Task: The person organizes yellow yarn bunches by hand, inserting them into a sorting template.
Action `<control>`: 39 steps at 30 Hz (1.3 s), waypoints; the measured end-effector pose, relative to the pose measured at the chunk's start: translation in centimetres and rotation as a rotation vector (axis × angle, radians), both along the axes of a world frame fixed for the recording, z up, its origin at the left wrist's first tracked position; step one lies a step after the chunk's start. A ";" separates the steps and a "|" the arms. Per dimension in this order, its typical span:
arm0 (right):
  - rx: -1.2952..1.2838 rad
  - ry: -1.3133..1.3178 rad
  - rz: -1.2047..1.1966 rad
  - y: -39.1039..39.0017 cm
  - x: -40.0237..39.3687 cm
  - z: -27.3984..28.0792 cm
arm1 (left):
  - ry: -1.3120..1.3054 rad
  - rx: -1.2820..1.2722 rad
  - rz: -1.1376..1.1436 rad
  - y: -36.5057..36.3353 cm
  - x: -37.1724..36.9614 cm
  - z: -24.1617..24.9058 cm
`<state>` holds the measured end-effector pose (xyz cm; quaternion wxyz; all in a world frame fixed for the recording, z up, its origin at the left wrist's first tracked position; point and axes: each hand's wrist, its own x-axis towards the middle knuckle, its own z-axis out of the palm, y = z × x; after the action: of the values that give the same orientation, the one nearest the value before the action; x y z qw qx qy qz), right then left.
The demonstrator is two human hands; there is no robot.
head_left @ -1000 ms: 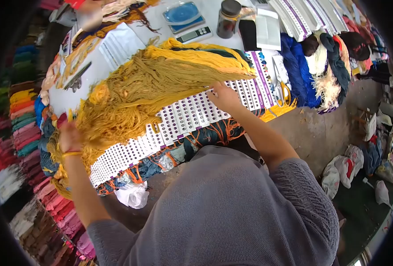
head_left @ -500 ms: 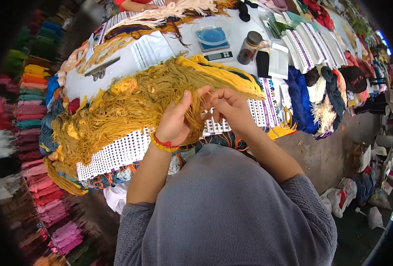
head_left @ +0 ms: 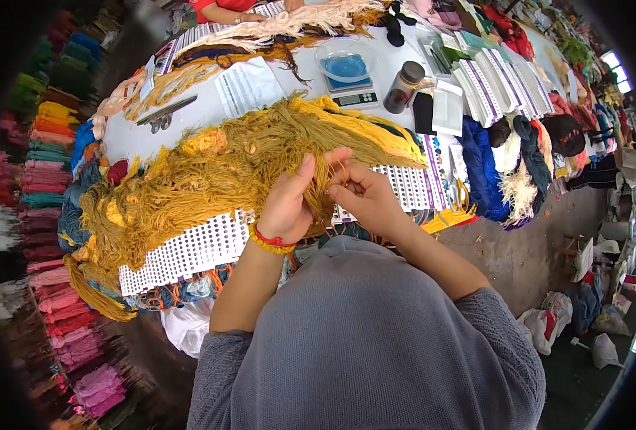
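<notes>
A thick heap of olive-gold yarn lies across the near side of the table. My left hand, with a red and yellow bracelet at its wrist, has its thumb raised and holds strands of this yarn between thumb and fingers. Close beside it, my right hand is closed, thumb and fingertips pinching a thin strand against the bundle. Some of its fingertips are hidden among the threads. Beneath the heap lie white cards with rows of dark dots.
Behind the yarn are a digital scale with a clear bowl, a dark-lidded jar, a paper sheet and a metal clip-like tool. Yellow-handled scissors lie to the right, near blue yarn. Across the table, a person's red sleeve shows.
My right hand has moved down, from near my left fingertips to lower along the strands. My left hand keeps its hold on the yarn. The view has shifted slightly.
</notes>
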<state>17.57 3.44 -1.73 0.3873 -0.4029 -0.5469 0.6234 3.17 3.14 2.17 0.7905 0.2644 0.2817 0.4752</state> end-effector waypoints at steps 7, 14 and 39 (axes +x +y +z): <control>-0.219 0.127 0.029 -0.6 0.5 2.0 | 0.188 0.012 0.067 -0.5 -0.5 -0.1; -0.232 0.153 0.008 -1.2 0.4 2.2 | 0.200 0.060 0.130 -1.1 -0.7 -0.1; -0.445 0.844 0.238 -1.6 1.5 4.8 | 0.035 0.005 0.019 -1.5 -0.8 -0.1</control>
<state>19.07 1.87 3.07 0.4058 -0.1229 -0.2381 0.8738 2.41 1.61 2.06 0.7803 0.2721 0.2969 0.4785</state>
